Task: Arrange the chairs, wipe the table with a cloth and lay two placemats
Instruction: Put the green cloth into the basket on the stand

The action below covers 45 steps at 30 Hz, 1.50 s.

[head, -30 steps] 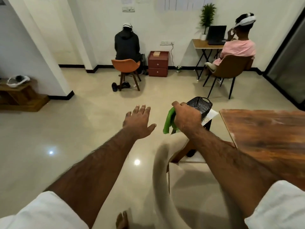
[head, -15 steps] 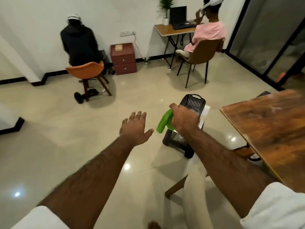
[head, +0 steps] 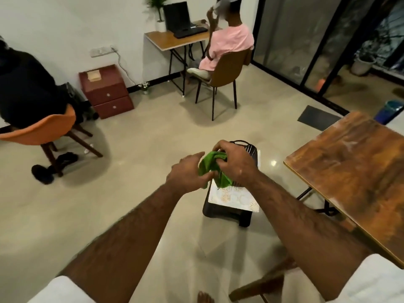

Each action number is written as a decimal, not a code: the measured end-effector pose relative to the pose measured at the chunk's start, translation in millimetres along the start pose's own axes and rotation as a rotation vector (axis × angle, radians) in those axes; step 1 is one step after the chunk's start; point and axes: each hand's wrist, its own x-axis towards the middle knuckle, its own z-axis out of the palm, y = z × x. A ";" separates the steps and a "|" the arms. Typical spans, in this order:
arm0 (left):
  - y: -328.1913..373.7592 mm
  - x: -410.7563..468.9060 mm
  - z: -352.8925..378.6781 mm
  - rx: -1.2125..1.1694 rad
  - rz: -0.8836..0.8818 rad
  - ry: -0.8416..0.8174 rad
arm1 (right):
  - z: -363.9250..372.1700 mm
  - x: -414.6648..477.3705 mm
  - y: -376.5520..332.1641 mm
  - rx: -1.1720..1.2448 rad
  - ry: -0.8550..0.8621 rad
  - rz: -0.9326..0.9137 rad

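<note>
Both hands hold the green cloth (head: pixel 207 164) in mid-air, above the near end of a low black stool (head: pixel 225 212). The right hand (head: pixel 235 162) grips the bunched upper part of it, while the fingers and thumb of the left hand (head: pixel 188 171) pinch its lower left edge. A white, gold-patterned placemat (head: pixel 231 196) lies flat on the stool's top, and a black mesh basket (head: pixel 251 148) stands at its far end, mostly hidden behind the right hand.

The wooden table (head: pixel 354 171) is to the right of the stool, apart from it. Its top is worn, orange-brown in grain, with pale smears across it, and it stands on black metal legs. The floor (head: pixel 135 154) is glossy beige tile that mirrors ceiling lights.

Against the white far wall is a maroon two-drawer cabinet (head: pixel 107 92). To its right, a small desk (head: pixel 168 41) carries an open laptop (head: pixel 179 20), and a person in a pink shirt sits there on a brown chair (head: pixel 225 68). At the left, a person in black sits on an orange chair (head: pixel 43 130). Black-framed glass doors (head: pixel 306 40) fill the right wall, with a dark mat (head: pixel 317 118) before them.
</note>
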 end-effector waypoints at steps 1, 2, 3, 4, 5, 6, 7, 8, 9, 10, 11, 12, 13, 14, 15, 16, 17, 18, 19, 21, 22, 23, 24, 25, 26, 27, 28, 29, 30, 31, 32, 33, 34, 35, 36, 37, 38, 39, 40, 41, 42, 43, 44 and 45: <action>-1.9 22.9 -4.2 -0.140 0.005 -0.015 | 0.3 18.6 3.4 0.043 0.016 -0.010; -5.6 45.6 -6.7 -0.275 0.003 -0.026 | -0.1 35.8 5.9 0.078 0.042 -0.006; -9.2 69.1 -9.1 -0.388 -0.008 -0.034 | -0.8 53.4 9.8 0.112 0.074 0.015; -12.9 92.7 -11.3 -0.475 -0.028 -0.037 | -2.5 70.1 14.4 0.148 0.105 0.050; -15.9 110.8 -14.2 -0.550 -0.052 -0.038 | -4.2 83.8 18.8 0.188 0.129 0.083; -20.7 133.3 -15.1 -0.628 -0.076 -0.051 | -5.9 99.2 24.3 0.223 0.151 0.129; -23.3 158.6 -17.5 -0.694 -0.098 -0.070 | -7.8 116.9 31.5 0.255 0.170 0.180; -24.7 175.3 -17.6 -0.766 -0.135 -0.071 | -9.8 126.7 38.5 0.295 0.164 0.218; -25.0 189.5 -17.5 -0.853 -0.187 -0.075 | -11.5 132.9 45.2 0.346 0.154 0.261; -24.2 209.0 -17.9 -0.942 -0.232 -0.102 | -12.5 142.2 52.1 0.395 0.164 0.319; -22.5 229.6 -19.8 -1.022 -0.269 -0.157 | -12.4 154.0 59.2 0.444 0.193 0.371; -19.2 246.2 -19.6 -1.102 -0.304 -0.224 | -11.9 162.5 63.1 0.490 0.233 0.410; -13.4 262.1 -19.6 -1.165 -0.330 -0.298 | -11.0 168.9 65.2 0.535 0.281 0.441; -6.5 277.4 -18.8 -1.208 -0.365 -0.373 | -9.0 173.9 66.1 0.578 0.327 0.468; 1.3 288.7 -18.4 -1.246 -0.409 -0.447 | -6.2 176.4 65.5 0.603 0.364 0.484; 8.7 301.9 -15.9 -1.281 -0.449 -0.533 | -1.9 179.0 66.0 0.619 0.380 0.500; 16.2 312.6 -12.6 -1.327 -0.483 -0.602 | 3.4 180.1 66.9 0.623 0.365 0.509; 22.6 323.9 -7.0 -1.352 -0.505 -0.653 | 10.1 181.0 70.4 0.640 0.324 0.514; 26.0 334.9 0.9 -1.380 -0.519 -0.699 | 16.6 180.0 76.3 0.684 0.269 0.518; 28.8 351.9 18.4 -1.417 -0.526 -0.771 | 27.4 176.0 96.9 0.842 0.262 0.552; 28.5 361.7 29.1 -1.420 -0.525 -0.811 | 31.2 175.6 109.0 0.940 0.340 0.581; 28.5 370.2 41.0 -1.418 -0.528 -0.850 | 37.2 175.2 125.4 1.010 0.463 0.629; 26.8 379.4 54.2 -1.406 -0.541 -0.875 | 44.1 176.8 142.7 1.042 0.596 0.693; 24.8 386.0 64.2 -1.390 -0.560 -0.883 | 51.4 178.3 158.5 1.031 0.678 0.762; 23.6 394.6 77.3 -1.364 -0.573 -0.903 | 61.3 181.4 176.0 1.031 0.689 0.833; 22.8 402.6 90.9 -1.349 -0.572 -0.942 | 71.0 185.4 191.3 1.054 0.629 0.885; 21.9 409.3 104.8 -1.328 -0.566 -0.988 | 82.1 189.3 203.7 1.123 0.546 0.933; 20.8 416.5 118.4 -1.293 -0.561 -1.025 | 95.4 193.2 215.8 1.229 0.464 0.981; 18.3 423.4 130.4 -1.238 -0.552 -1.036 | 107.4 197.1 224.1 1.339 0.406 1.015; 16.9 432.4 145.3 -1.167 -0.551 -1.038 | 119.9 201.5 233.7 1.429 0.396 1.052; 14.8 442.4 160.5 -1.082 -0.545 -1.020 | 131.5 206.5 242.5 1.458 0.422 1.100; 11.4 453.6 177.9 -0.987 -0.538 -0.984 | 145.5 212.5 253.2 1.428 0.466 1.168; 8.0 465.2 194.4 -0.886 -0.514 -0.934 | 161.6 218.9 264.1 1.365 0.521 1.237; 4.0 474.6 209.2 -0.796 -0.486 -0.892 | 177.4 224.6 273.6 1.281 0.568 1.300; -1.5 486.4 228.1 -0.708 -0.463 -0.866 | 193.3 231.6 285.1 1.193 0.604 1.365; -4.7 496.8 244.5 -0.632 -0.437 -0.856 | 208.2 238.8 296.0 1.103 0.615 1.427; -9.4 506.8 263.1 -0.562 -0.414 -0.850 | 222.8 245.1 306.5 1.021 0.600 1.476; -15.0 516.6 281.2 -0.507 -0.396 -0.840 | 236.9 251.0 316.3 0.957 0.581 1.509; -19.9 523.1 295.1 -0.461 -0.390 -0.824 | 246.3 256.1 322.1 0.885 0.565 1.530; -25.3 530.1 311.7 -0.424 -0.397 -0.819 | 258.7 262.1 331.2 0.829 0.566 1.555; -28.9 536.5 326.6 -0.389 -0.403 -0.821 | 265.5 268.2 338.2 0.796 0.569 1.589; -32.8 541.3 338.4 -0.361 -0.407 -0.837 | 273.2 274.4 345.3 0.789 0.572 1.625; -33.1 543.6 343.6 -0.346 -0.404 -0.855 | 281.2 278.9 352.3 0.792 0.570 1.668; -31.7 544.5 345.8 -0.348 -0.398 -0.867 | 286.0 282.7 357.2 0.796 0.569 1.700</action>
